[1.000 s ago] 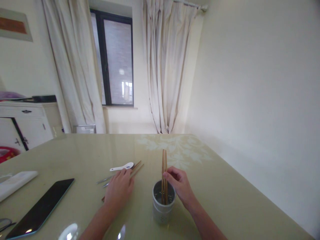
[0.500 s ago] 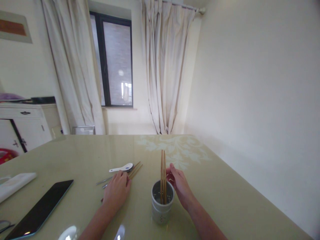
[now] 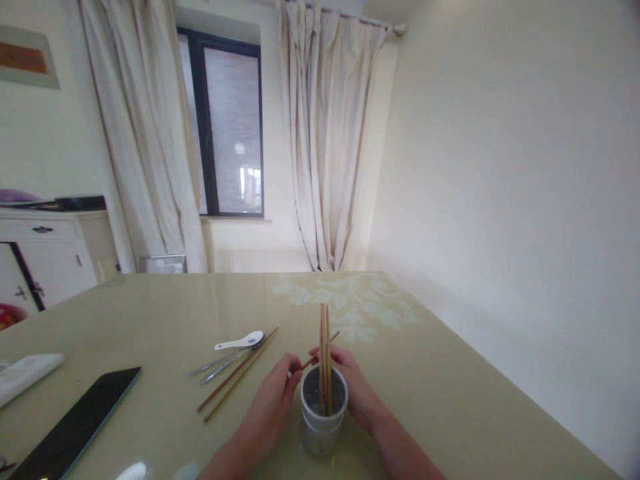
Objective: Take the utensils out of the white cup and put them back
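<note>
My left hand (image 3: 274, 393) is closed in a pinch on the near end of a wooden chopstick (image 3: 335, 336), which slants up and away behind a grey cup (image 3: 323, 433). My right hand (image 3: 356, 383) curls round the far side of the cup, its fingers closed about the same chopstick's middle; the standing sticks partly hide them. Several chopsticks (image 3: 325, 347) stand upright in the cup, which has holes in its bottom. Left of my left hand, two loose chopsticks (image 3: 239, 377) lie side by side on the table (image 3: 425, 413).
A white soup spoon (image 3: 240, 341) lies beyond the loose chopsticks, beside slim metal utensils (image 3: 223, 365). A dark tablet or phone (image 3: 83, 423) lies at left, near a white object (image 3: 30, 373). A wall (image 3: 525, 267) runs along the table's right side.
My left hand has moved right from the loose chopsticks to the cup, with one chopstick in its fingers. My right hand's fingers have come round behind the cup to meet that stick.
</note>
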The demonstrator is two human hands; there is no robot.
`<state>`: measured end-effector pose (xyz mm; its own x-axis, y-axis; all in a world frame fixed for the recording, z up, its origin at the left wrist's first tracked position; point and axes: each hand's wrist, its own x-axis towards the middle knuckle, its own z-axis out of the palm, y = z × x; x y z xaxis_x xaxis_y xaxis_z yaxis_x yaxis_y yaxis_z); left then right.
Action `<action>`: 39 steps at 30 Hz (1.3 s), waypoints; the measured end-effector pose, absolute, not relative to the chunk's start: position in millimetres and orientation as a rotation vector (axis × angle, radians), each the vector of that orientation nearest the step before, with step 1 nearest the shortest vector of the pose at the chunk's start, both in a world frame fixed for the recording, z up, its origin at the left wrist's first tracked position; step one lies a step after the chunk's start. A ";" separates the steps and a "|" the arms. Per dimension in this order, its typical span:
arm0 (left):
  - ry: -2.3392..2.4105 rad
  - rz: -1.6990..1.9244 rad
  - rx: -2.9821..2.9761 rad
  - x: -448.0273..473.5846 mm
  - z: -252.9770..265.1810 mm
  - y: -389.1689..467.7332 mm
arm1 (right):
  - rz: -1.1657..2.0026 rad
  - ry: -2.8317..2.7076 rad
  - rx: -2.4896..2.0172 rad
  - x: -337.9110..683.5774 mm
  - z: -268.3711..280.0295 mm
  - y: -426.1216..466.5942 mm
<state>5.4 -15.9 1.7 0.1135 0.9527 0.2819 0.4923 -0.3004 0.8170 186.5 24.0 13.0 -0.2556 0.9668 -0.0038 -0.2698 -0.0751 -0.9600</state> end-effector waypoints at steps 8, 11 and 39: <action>2.002 0.869 1.922 -51.9 21.2 -1.1 | 0.844 -0.747 -0.799 257.4 50.6 53.9; 2.277 0.510 1.958 -70.0 21.3 -1.5 | 0.790 -0.687 -0.681 284.1 65.8 55.2; 1.854 0.933 1.983 -21.5 0.3 -10.0 | 1.149 -1.346 -0.833 207.5 45.3 20.1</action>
